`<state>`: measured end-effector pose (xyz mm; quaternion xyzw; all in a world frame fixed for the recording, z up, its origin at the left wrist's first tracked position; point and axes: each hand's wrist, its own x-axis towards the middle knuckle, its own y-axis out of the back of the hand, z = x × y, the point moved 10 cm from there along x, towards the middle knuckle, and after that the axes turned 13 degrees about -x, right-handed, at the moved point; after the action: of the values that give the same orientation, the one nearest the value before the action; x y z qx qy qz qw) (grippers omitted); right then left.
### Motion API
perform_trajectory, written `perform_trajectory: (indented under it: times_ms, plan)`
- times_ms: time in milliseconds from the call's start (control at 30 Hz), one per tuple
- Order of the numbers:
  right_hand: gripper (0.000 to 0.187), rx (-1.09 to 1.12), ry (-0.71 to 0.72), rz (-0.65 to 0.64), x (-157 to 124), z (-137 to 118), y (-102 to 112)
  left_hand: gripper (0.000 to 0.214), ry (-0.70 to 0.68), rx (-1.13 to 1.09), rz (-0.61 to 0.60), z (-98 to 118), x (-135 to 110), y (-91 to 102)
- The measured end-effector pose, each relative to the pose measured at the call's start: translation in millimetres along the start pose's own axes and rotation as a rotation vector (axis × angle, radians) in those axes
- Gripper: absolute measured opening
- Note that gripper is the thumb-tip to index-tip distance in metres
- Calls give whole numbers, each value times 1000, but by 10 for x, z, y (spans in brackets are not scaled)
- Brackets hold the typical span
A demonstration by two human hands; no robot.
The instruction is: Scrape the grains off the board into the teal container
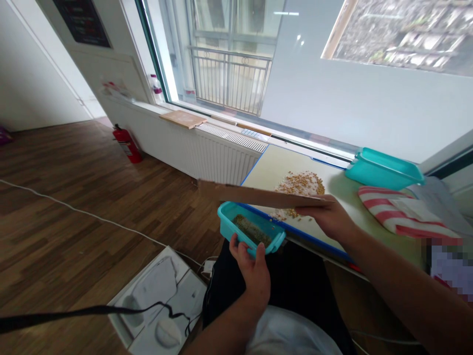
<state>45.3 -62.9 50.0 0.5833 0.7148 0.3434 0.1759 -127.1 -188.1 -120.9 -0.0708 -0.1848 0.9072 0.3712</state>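
My left hand (252, 268) grips the near side of a teal plastic basket (225, 226), held below the table's front edge. Small greenish-brown grains (251, 230) lie in its bottom. With my right hand (327, 219) I hold a flat piece of cardboard (254, 195), seen nearly edge-on. It stretches left above the basket and hides part of the table. Behind it, a loose pile of yellow and pale kernels (301, 183) is spread on the pale tabletop (342, 236), with some kernels near the blue-trimmed front edge.
A second teal basket (384, 170) stands at the table's back right, beside a red-and-white striped cloth (388, 209). A radiator (225, 153) runs under the window. The fire extinguisher (127, 144) stands on the wooden floor, and a white box (158, 291) lies at lower left.
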Motion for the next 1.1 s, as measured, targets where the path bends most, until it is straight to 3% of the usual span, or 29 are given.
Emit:
perform_trajectory:
  times_ms: [133,300,400,733,1100]
  plan:
    - [21,-219,27,118,-311,-11,245,21,-4,6,-7,9,4,-7]
    - [29,-374,23,268,-846,16,329,21,-13,14,-13,15,-7,-17]
    - [30,-410,-17,329,-998,79,300,20,-30,26,-21,17,-23,-17]
    - [29,-491,145,227,-687,-146,139,23,-55,4,-22,44,-68,-56]
    - [26,-607,73,124,-533,-192,-74,26,-59,31,-17,37,-28,-38]
